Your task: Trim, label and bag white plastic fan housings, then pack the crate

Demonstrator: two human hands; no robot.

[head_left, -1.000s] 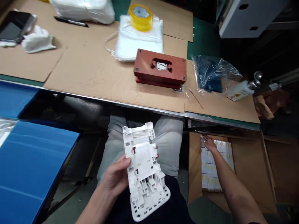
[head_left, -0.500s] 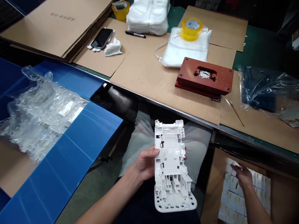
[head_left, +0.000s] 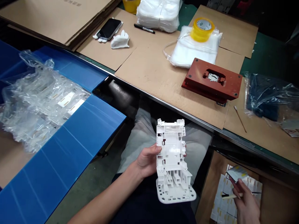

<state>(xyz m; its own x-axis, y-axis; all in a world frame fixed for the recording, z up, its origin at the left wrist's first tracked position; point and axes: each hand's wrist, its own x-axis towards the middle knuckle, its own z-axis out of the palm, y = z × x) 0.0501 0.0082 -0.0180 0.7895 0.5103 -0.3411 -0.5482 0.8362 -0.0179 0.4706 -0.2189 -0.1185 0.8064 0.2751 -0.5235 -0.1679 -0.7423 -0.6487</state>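
Observation:
My left hand grips a white plastic housing by its left edge, thumb in front and fingertips at the far edge. The housing is held upright over my lap, its open ribbed side towards me and its rounded, slotted end down. At the lower right, my right hand is closed on a flat white piece with yellow marks, held tilted above a cardboard box. Rows of similar white pieces lie in that box. A pale strip with a dark end shows by my right fingers; I cannot make out what it is.
On the cardboard-covered table stand a red fixture, a yellow tape roll on white bags, a cotton swab, a phone and a pen. To the left, plastic-wrapped parts lie in a blue box.
My right hand has lifted a flat white piece from the rows in the box and turned. The left hand keeps the housing nearly still. The view has shifted slightly.

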